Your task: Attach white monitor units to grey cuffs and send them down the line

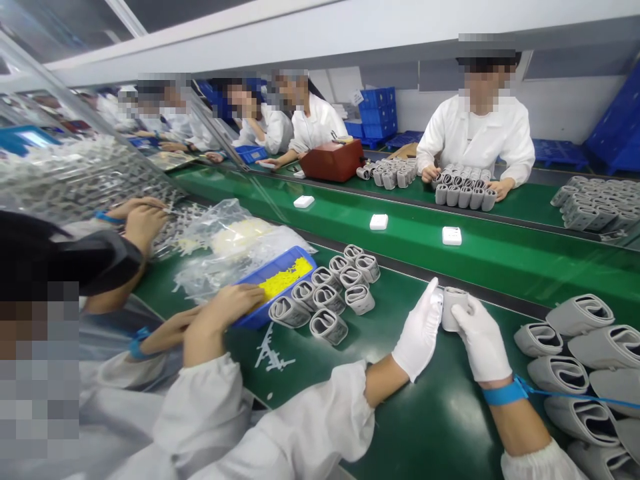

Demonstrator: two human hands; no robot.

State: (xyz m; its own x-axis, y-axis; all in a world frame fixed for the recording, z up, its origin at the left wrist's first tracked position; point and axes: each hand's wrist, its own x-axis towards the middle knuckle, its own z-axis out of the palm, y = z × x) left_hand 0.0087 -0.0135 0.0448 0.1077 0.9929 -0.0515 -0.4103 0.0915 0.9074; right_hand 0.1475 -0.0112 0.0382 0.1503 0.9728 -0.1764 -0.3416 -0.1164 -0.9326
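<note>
Wearing a white glove, my right hand is closed around a rolled grey cuff, thumb across its front, just above the green table. My left hand, also gloved, is held upright close beside it with its fingers together. Against those fingers is a small white piece, mostly hidden, at the cuff's left side; its kind is unclear. More rolled grey cuffs stand in rows to the right of my right hand. Another group of grey cuffs stands left of my left hand.
A green conveyor carrying white square devices runs beyond the table. At left, a co-worker's hand reaches to a blue bin of yellow pieces, near plastic bags. White strips lie nearby. Across, another person handles grey cuffs.
</note>
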